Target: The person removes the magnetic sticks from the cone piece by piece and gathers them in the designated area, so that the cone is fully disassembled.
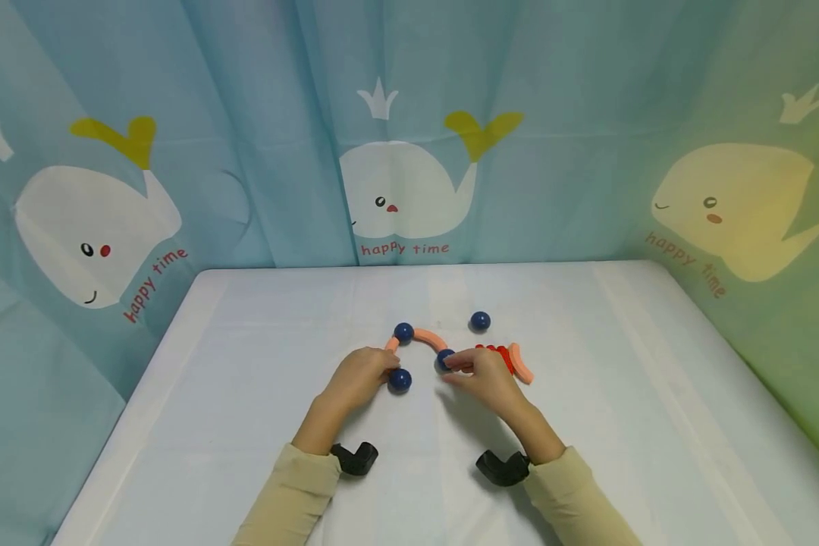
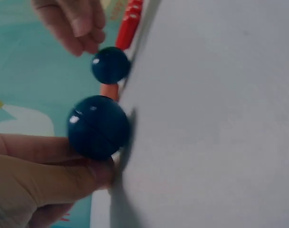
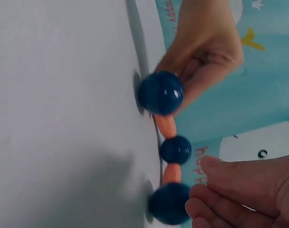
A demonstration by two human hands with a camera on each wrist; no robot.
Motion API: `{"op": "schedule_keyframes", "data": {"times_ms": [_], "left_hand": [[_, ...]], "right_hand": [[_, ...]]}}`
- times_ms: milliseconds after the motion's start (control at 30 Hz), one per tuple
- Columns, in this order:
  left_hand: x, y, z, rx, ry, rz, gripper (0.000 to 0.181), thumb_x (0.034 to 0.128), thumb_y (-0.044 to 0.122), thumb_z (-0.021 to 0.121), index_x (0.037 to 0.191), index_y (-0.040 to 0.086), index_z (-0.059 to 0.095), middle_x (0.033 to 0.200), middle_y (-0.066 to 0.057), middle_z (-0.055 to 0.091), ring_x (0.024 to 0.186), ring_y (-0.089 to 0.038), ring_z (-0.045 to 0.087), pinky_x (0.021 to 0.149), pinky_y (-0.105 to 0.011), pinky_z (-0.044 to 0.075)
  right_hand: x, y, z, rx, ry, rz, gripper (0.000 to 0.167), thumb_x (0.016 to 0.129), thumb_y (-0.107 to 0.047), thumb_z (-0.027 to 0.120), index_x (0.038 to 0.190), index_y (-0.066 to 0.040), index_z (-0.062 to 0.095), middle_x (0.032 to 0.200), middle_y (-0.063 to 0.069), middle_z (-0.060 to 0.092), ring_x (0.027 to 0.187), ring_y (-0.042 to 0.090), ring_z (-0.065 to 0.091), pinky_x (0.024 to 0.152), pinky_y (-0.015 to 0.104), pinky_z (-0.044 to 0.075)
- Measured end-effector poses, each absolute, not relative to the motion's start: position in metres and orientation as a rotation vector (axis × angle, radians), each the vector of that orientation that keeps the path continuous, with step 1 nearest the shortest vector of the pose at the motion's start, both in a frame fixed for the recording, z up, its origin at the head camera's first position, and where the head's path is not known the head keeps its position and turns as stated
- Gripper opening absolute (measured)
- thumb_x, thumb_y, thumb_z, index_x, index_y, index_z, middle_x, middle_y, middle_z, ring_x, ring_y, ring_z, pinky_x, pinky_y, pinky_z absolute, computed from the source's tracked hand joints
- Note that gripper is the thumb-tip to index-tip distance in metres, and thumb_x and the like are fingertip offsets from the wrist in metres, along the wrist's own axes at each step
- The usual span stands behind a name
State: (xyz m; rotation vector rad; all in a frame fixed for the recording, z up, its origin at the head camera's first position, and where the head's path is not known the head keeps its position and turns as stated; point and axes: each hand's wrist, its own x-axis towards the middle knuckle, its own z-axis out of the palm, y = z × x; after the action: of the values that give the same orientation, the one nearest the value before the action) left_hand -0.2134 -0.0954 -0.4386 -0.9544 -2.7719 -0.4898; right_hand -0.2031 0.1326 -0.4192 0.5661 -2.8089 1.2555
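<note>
One relation matters: the right ball (image 1: 442,356) sits at the right hand's fingertips, on their left side. Right hand (image 1: 486,381) is clearly the nearer one. The right stick (image 1: 430,338) curves from that ball up and left to the far ball (image 1: 404,332), so its long axis leads away from the right fingers, toward the table's (image 1: 246,394) far edge.

Other side of the arc: far ball, left stick (image 1: 392,344), left ball (image 1: 400,381). Arc's mouth faces the person, between left ball and right ball.

Fingers: left hand (image 1: 360,377) appears to pinch the left stick beside its ball; contact partly hidden. Right thumb and fingers are loosely bent with a gap between them, fingertips at the ball's edge, no grip that I can see. Light touch or just clear, can't tell.

Right of the right hand: a loose curved stick (image 1: 521,364) and red pieces (image 1: 505,358) side by side, partly hidden by the hand. Spare ball (image 1: 480,321) lies beyond, apart from the arc.

Materials: balls dark blue, round, glossy, with a fine seam on the left one. Sticks matte orange, look like plastic. Red pieces shiny. Table cover white, smooth, faintly creased.
</note>
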Motion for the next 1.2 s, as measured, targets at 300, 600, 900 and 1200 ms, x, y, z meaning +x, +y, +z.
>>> {"op": "schedule_keyframes", "data": {"times_ms": [300, 600, 900, 1200], "left_hand": [[-0.210, -0.091, -0.439, -1.003, -2.687, -0.353, 0.009, 0.0796, 0.012, 0.071, 0.074, 0.011, 0.064, 0.072, 0.003, 0.061, 0.065, -0.014, 0.059, 0.060, -0.030, 0.046], [-0.210, -0.086, -0.440, -1.011, -2.749, -0.418, 0.008, 0.0822, 0.016, 0.069, 0.076, 0.012, 0.068, 0.071, 0.004, 0.062, 0.062, -0.011, 0.056, 0.059, -0.029, 0.045], [-0.211, -0.081, -0.442, -1.037, -2.707, -0.369, 0.008, 0.0820, 0.015, 0.068, 0.075, 0.012, 0.067, 0.068, 0.005, 0.061, 0.061, -0.011, 0.055, 0.057, -0.029, 0.045], [-0.210, -0.082, -0.441, -1.029, -2.705, -0.305, 0.020, 0.0826, 0.010, 0.067, 0.064, 0.015, 0.060, 0.062, 0.008, 0.055, 0.055, -0.008, 0.050, 0.054, -0.026, 0.042]], "right_hand": [[-0.205, 0.116, -0.425, 0.607, -2.848, 1.243, 0.024, 0.075, -0.007, 0.075, 0.096, 0.004, 0.070, 0.090, 0.009, 0.068, 0.083, 0.022, 0.063, 0.075, 0.036, 0.051], [-0.208, 0.101, -0.433, 0.603, -2.908, 1.270, 0.039, 0.074, -0.014, 0.078, 0.104, 0.006, 0.066, 0.097, 0.013, 0.067, 0.089, 0.025, 0.063, 0.080, 0.037, 0.050], [-0.209, 0.092, -0.436, 0.698, -2.913, 1.169, 0.029, 0.074, -0.014, 0.078, 0.096, 0.002, 0.069, 0.085, 0.005, 0.066, 0.071, 0.013, 0.055, 0.066, 0.028, 0.048], [-0.220, 0.117, -0.429, 0.495, -2.901, 1.216, 0.034, 0.074, -0.013, 0.078, 0.101, 0.004, 0.068, 0.097, 0.011, 0.067, 0.085, 0.021, 0.061, 0.075, 0.035, 0.051]]}}
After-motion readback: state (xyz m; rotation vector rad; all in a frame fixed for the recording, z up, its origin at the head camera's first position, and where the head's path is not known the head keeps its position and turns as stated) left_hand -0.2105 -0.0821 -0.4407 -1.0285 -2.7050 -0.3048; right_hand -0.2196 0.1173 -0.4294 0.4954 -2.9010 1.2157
